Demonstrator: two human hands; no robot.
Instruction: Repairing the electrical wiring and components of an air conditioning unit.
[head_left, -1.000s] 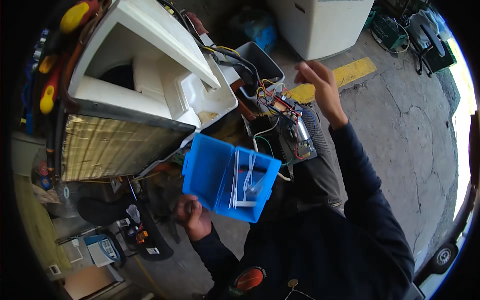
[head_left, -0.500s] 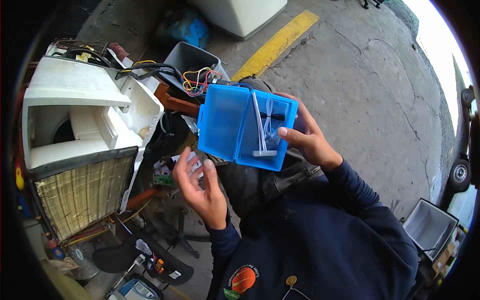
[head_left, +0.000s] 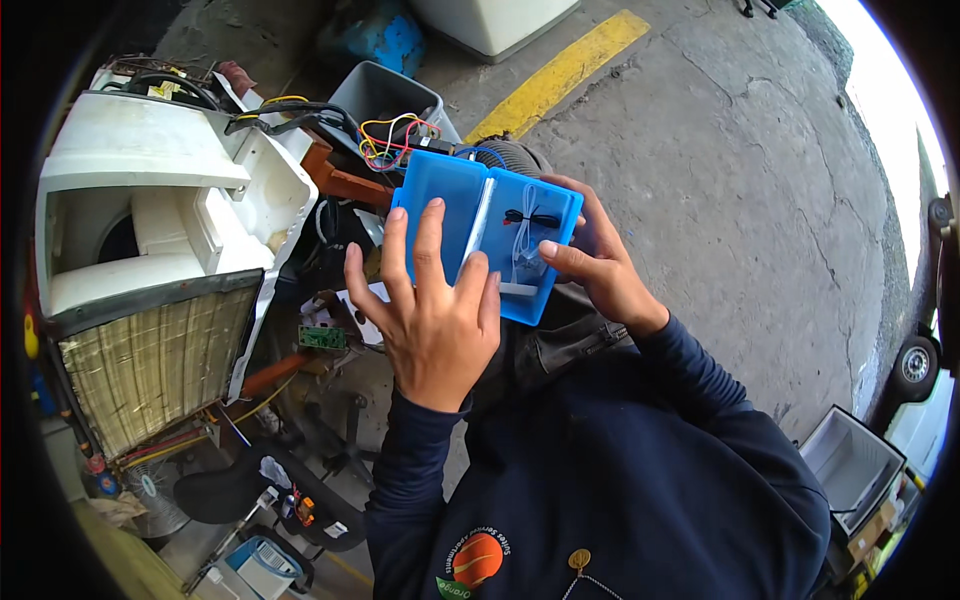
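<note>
1. Nearest my viewpoint, a navy-blue long-sleeved top (head_left: 640, 470) with a round orange emblem (head_left: 476, 558) fills the lower middle of the frame.
2. I see the left hand (head_left: 437, 325) just left of centre, back upward, its outer three fingers spread over the box's lid half. Its thumb and index finger are bent at the lower end of the white sheets; I cannot tell whether they pinch them.
3. The right hand (head_left: 607, 268), right of centre, grips the box's right side, thumb over the rim and fingers around the outside.
4. Between them, at the centre, I have the open, hinged bright-blue plastic box (head_left: 452, 187). Thin white sheets (head_left: 481, 222) stand along its hinge; the right half holds a bundled white cable (head_left: 524, 238), a black tied lead (head_left: 540, 219) and a flat white piece (head_left: 517, 289).
5. Beyond, on the left side of the frame, stands a white plastic appliance housing (head_left: 140, 135) with a finned metal panel (head_left: 155, 360). A green circuit board (head_left: 321, 337) lies to its right.
6. At upper centre, thin red and yellow wires (head_left: 383, 152) hang by a grey plastic bin (head_left: 378, 90).
7. Farther off, a yellow painted stripe (head_left: 560, 75) crosses the cracked concrete floor (head_left: 740, 200); a vehicle wheel (head_left: 914, 366) shows at far right.
</note>
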